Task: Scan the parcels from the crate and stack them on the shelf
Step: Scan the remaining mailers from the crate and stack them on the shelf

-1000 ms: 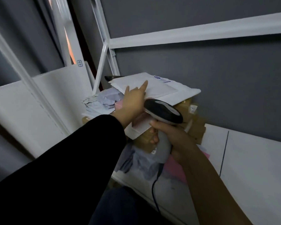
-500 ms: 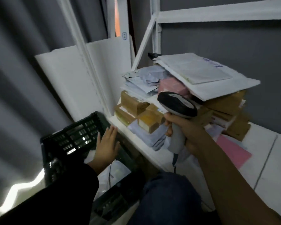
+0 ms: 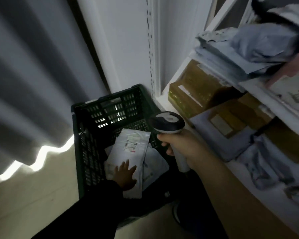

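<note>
A dark green slatted crate [image 3: 86, 135] stands on the floor at the shelf's left end. Inside it lies a white mailer parcel [image 3: 129, 149] with a printed label, on top of other pale parcels [image 3: 155, 163]. My left hand [image 3: 125, 175] rests flat on the near end of that white mailer, fingers spread. My right hand [image 3: 181, 147] grips the handle of a grey and black barcode scanner [image 3: 167, 123], held over the crate's right rim. The white shelf [image 3: 164, 97] at right carries stacked brown boxes [image 3: 193, 94] and grey and pink mailers [image 3: 259, 47].
A grey curtain [image 3: 33, 75] hangs at left, with light leaking under its hem onto the pale floor [image 3: 33, 195]. A white slotted shelf upright [image 3: 152, 49] rises just behind the crate. My knee is below the right forearm.
My view swung down from the shelf stack to the crate. My left hand left the top white parcel on the stack and dropped into the crate onto a white mailer. The scanner stayed in my right hand.
</note>
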